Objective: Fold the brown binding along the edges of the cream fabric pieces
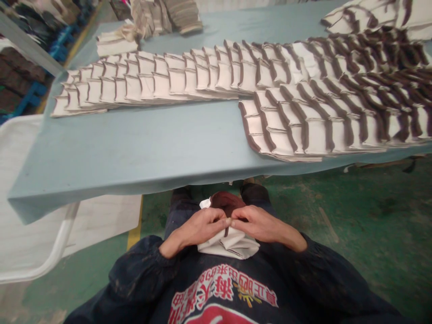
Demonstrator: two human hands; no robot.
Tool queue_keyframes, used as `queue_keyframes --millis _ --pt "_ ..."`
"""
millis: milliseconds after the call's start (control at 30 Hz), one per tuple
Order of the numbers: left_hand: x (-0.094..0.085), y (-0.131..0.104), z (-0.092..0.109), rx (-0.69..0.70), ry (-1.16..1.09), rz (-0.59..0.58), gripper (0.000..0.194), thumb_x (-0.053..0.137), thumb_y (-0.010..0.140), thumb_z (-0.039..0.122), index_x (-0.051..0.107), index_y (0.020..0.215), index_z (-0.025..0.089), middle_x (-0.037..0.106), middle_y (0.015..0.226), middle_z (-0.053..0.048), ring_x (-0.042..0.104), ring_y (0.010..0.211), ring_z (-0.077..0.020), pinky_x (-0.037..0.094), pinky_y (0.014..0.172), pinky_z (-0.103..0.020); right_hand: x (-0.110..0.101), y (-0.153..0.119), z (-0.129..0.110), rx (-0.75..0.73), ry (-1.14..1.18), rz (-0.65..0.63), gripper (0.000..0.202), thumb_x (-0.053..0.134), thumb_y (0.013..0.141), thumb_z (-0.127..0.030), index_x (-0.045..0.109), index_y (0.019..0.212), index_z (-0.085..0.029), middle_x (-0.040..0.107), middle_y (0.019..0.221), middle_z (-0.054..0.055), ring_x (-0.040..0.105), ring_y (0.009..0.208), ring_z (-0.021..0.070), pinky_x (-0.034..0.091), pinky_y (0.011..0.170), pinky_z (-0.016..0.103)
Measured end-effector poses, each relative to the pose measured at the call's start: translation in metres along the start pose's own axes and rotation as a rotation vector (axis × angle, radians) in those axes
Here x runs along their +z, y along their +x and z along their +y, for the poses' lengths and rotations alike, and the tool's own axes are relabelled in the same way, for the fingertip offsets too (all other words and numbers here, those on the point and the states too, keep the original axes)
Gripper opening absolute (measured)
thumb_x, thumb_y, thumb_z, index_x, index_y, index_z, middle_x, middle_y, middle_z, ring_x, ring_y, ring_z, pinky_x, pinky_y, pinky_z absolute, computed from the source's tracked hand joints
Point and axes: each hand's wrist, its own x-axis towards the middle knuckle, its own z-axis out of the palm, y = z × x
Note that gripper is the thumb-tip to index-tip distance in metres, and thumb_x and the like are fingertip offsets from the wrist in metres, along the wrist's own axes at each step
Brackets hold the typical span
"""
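Note:
Close to my lap, a cream cloth piece (pixel 232 245) with a dark maroon part (pixel 227 201) is gathered and folded between my hands. My left hand (pixel 204 224) pinches it from the left, thumb and fingers pressed together at the seam. From the other side my right hand (pixel 263 223) pinches the same spot, and the two thumb tips meet over a narrow brown strip. A small white tag (pixel 205 204) sticks out at the left of the maroon part. The fingertips under the cloth are hidden.
Ahead stands a table with a pale blue cover (pixel 135 148). Overlapping rows of folded cream cloth pieces with brown edging (pixel 313 130) lie on it, with more bundles (pixel 182 15) behind. A white-rimmed cart (pixel 64 243) stands left, and blue pallets (pixel 33 94) are beyond.

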Motion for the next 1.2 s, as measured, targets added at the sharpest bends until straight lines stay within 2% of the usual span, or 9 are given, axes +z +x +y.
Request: queue_keyframes --millis 133,533,700,1000,1200 --pt "-0.008 -0.006 0.012 0.028 -0.005 -0.015 0.046 0.047 0.100 0.055 0.055 0.076 0.017 0.044 0.068 0.003 0.039 0.065 -0.0125 0.029 0.055 -0.023 -0.008 -0.005 -0.011 -0.022 -0.013 0.016 0.029 0.057 0.096 -0.031 0.061 0.071 -0.017 0.054 0.064 -0.004 0.047 0.063 0.0111 0.028 0.058 0.026" --pt "-0.037 -0.029 0.062 0.188 0.036 -0.069 0.039 0.041 0.106 0.041 0.045 0.075 0.019 0.040 0.069 0.005 0.037 0.064 -0.0114 0.031 0.060 -0.026 -0.033 -0.032 -0.048 -0.183 -0.092 0.109 0.022 0.060 0.096 -0.028 0.070 0.080 -0.017 0.061 0.066 -0.003 0.051 0.061 0.0104 0.030 0.060 0.026" --pt "-0.044 -0.037 0.080 0.241 0.052 -0.074 0.036 0.042 0.106 0.038 0.048 0.077 0.019 0.042 0.070 0.005 0.038 0.064 -0.0112 0.032 0.060 -0.026 -0.046 -0.043 -0.061 -0.223 -0.118 0.126 0.020 0.061 0.095 -0.026 0.071 0.079 -0.017 0.061 0.065 -0.004 0.049 0.058 0.0098 0.029 0.057 0.025" --pt "-0.048 -0.048 0.090 0.287 0.057 -0.068 0.024 0.055 0.103 0.034 0.065 0.090 0.017 0.054 0.071 0.005 0.046 0.063 -0.0102 0.036 0.059 -0.023 -0.055 -0.054 -0.072 -0.332 -0.155 0.098 0.018 0.062 0.097 -0.024 0.076 0.088 -0.019 0.069 0.072 -0.002 0.056 0.063 0.0108 0.032 0.059 0.025" --pt "-0.044 -0.051 0.092 0.349 0.127 -0.007 0.019 0.061 0.101 0.028 0.068 0.087 0.017 0.063 0.070 0.005 0.052 0.061 -0.0092 0.037 0.059 -0.022 -0.057 -0.058 -0.073 -0.345 -0.154 0.073 0.018 0.061 0.097 -0.023 0.075 0.087 -0.019 0.069 0.073 -0.002 0.058 0.064 0.0111 0.033 0.059 0.026"
